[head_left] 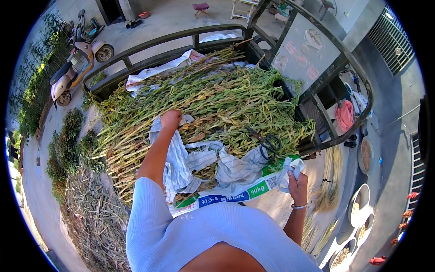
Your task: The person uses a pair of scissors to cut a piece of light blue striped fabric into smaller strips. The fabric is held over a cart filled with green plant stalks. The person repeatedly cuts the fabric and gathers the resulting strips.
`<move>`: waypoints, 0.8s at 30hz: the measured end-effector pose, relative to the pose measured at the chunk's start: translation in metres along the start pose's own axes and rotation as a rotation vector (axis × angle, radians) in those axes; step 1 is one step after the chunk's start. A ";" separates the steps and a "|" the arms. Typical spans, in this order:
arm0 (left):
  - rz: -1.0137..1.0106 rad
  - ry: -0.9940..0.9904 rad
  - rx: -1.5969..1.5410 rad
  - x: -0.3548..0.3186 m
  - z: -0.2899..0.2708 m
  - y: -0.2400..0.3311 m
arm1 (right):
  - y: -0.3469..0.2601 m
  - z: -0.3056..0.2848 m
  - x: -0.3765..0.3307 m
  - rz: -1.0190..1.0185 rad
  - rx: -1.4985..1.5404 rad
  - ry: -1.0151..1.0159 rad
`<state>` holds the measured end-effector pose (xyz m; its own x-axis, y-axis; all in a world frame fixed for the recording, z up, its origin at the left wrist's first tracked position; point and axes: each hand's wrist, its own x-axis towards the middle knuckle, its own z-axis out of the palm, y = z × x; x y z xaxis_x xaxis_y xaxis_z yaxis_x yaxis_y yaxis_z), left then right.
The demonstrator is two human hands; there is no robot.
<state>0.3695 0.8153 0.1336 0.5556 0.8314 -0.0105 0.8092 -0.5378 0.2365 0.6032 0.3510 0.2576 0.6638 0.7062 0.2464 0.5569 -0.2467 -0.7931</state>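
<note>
Striped white cloth [174, 163] lies across cut green stalks [217, 102] in railed cart [195, 40]; left hand [171, 119] closed on its upper end, right hand [297, 185] closed around bunched cloth piece [290, 168], scissors [262, 138] nearby.

From your head, the fisheye view faces down and forward over your chest [204, 231]. Your hands [171, 119] lie near, the cart's far rail [195, 40] beyond them, the yard [170, 25] farthest.
</note>
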 end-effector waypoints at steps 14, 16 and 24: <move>0.097 0.127 -1.906 -0.166 -0.112 0.042 | -0.024 0.087 0.049 -0.028 0.468 -0.520; 0.117 0.095 -2.018 -0.190 -0.112 0.054 | -0.014 0.120 0.054 -0.467 -0.307 -0.291; 0.044 -0.040 -2.183 -0.245 -0.106 0.100 | -0.108 0.159 0.029 0.338 1.105 -0.652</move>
<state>0.2937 0.5729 0.2627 0.5882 0.8085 0.0169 -0.6146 0.4333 0.6592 0.4828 0.5043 0.2620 0.1563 0.9809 -0.1160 -0.4899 -0.0250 -0.8714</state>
